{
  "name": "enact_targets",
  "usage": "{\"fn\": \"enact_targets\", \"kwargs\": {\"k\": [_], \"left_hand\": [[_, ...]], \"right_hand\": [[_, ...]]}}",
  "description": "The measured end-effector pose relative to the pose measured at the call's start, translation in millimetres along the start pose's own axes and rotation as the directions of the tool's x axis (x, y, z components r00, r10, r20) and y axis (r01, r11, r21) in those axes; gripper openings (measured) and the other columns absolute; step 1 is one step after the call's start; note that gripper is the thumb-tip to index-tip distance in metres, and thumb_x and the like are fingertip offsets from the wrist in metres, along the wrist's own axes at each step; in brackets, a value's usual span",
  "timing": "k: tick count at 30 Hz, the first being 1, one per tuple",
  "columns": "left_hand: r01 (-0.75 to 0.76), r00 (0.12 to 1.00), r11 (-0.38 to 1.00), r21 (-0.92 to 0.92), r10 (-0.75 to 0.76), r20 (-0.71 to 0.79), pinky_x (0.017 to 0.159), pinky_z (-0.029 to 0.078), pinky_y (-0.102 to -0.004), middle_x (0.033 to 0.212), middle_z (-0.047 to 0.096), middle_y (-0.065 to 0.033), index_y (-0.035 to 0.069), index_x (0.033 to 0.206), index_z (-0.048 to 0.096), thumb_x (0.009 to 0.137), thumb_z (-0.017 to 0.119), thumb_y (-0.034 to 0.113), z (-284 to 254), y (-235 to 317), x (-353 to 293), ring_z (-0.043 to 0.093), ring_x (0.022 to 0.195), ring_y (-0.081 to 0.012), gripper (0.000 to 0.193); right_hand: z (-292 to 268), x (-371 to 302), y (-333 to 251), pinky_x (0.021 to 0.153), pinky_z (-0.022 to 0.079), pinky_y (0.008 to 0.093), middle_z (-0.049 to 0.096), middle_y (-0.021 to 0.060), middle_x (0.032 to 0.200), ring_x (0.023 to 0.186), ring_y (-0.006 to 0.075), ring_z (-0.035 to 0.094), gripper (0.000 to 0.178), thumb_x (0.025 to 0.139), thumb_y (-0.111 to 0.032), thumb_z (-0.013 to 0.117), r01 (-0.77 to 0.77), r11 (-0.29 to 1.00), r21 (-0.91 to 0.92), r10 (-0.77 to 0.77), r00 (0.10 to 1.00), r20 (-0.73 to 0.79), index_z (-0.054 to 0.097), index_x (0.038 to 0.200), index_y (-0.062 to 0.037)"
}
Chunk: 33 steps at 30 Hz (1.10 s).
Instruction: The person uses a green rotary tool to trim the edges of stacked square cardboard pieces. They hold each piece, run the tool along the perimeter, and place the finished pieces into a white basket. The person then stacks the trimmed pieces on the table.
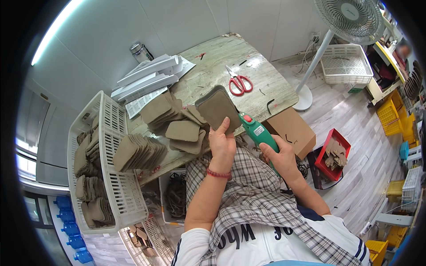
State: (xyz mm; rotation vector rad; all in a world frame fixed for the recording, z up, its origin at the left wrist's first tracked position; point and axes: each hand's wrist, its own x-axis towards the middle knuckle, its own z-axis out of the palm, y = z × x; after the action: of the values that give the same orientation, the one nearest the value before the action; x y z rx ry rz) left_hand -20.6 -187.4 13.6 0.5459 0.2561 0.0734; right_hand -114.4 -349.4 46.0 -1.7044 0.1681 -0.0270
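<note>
My left hand (222, 145) pinches a flat grey-brown piece with rounded corners (216, 109) by its lower edge, thumb on top. It seems to be several layers; cloth or leather, I cannot tell. My right hand (283, 158) is wrapped around a green handheld electric cutter (256, 130) with a red button. The cutter's head is at the right edge of the piece; its blade is hard to make out. Similar pieces lie on the table in a fanned stack (138, 153), a pile behind it (159, 111) and a smaller pile (183, 131) beside my left hand.
Red-handled scissors (240, 85) and dark scraps lie on the worn table (213, 55), near papers (148, 82). A white crate (108, 146) of pieces stands left. At right are a cardboard box (290, 129), a red tray (343, 139) of small pieces and a standing fan (303, 80).
</note>
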Motion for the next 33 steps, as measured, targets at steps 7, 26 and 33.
{"fn": "enact_targets", "kwargs": {"k": [7, 26, 33], "left_hand": [[0.071, 0.997, 0.997, 0.04, -0.072, 0.019, 0.101, 0.051, -0.0392, 0.124, 0.061, -0.0095, 0.001, 0.127, 0.05, 0.089, 0.062, -0.008, -3, -6, -11, 0.061, 0.114, -0.0249, 0.04], [0.055, 0.979, 0.899, 0.435, -0.136, 0.155, 0.084, 0.058, -0.0336, 0.112, 0.069, -0.0123, -0.001, 0.117, 0.06, 0.086, 0.064, -0.011, -41, 27, -19, 0.069, 0.098, -0.0212, 0.033], [0.101, 0.935, 0.719, 0.688, -0.305, 0.181, 0.083, 0.056, -0.0294, 0.111, 0.07, -0.0098, -0.002, 0.122, 0.06, 0.081, 0.065, -0.012, -36, 72, -12, 0.068, 0.096, -0.017, 0.043]], "right_hand": [[-1, 6, -5, 0.054, 0.044, 0.0242, 0.061, 0.0006, 0.071, 0.062, 0.0059, 0.053, 0.037, 0.089, -0.027, 0.073, 0.026, 0.999, 0.02, -0.026, 1.0, -0.008, 0.065, 0.109, 0.0028], [-39, 13, 11, 0.058, 0.047, 0.0235, 0.064, 0.001, 0.077, 0.064, 0.0059, 0.057, 0.038, 0.088, -0.026, 0.074, 0.049, 0.999, -0.004, -0.048, 0.993, 0.112, 0.064, 0.113, 0.0004], [-65, 9, 7, 0.063, 0.048, 0.0231, 0.062, 0.0017, 0.085, 0.07, 0.0062, 0.057, 0.039, 0.088, -0.019, 0.072, 0.067, 0.988, -0.136, -0.029, 0.963, 0.268, 0.061, 0.118, 0.0031]]}}
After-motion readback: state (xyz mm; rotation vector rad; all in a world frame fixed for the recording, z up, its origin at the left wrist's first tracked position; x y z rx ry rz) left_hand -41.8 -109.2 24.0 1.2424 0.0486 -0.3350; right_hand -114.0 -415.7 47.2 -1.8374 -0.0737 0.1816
